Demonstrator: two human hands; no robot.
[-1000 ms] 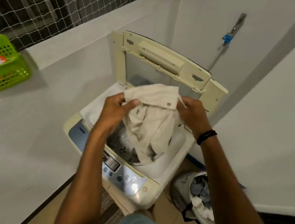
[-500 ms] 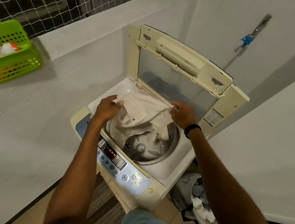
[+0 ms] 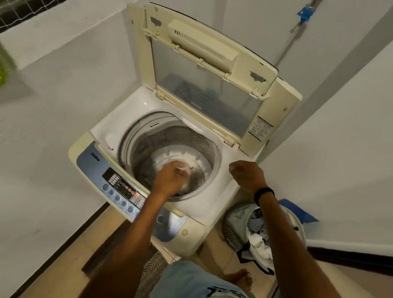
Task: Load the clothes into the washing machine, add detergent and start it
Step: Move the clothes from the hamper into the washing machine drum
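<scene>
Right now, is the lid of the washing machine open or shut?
Open. The lid stands raised at the back, and the drum is exposed with the left hand reaching inside.

We look down at the washing machine (image 3: 198, 206) with its lid (image 3: 207, 76) standing open. Our left hand (image 3: 170, 179) reaches into the drum and is closed on a white cloth (image 3: 183, 165). Our right hand (image 3: 249, 176) is curled above the machine's right edge. A laundry bag (image 3: 261, 233) full of clothes sits on the floor beside it.

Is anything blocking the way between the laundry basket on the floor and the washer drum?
Nothing visible does: the lid stands raised, the drum is open, and the laundry basket sits right beside the machine.
</scene>
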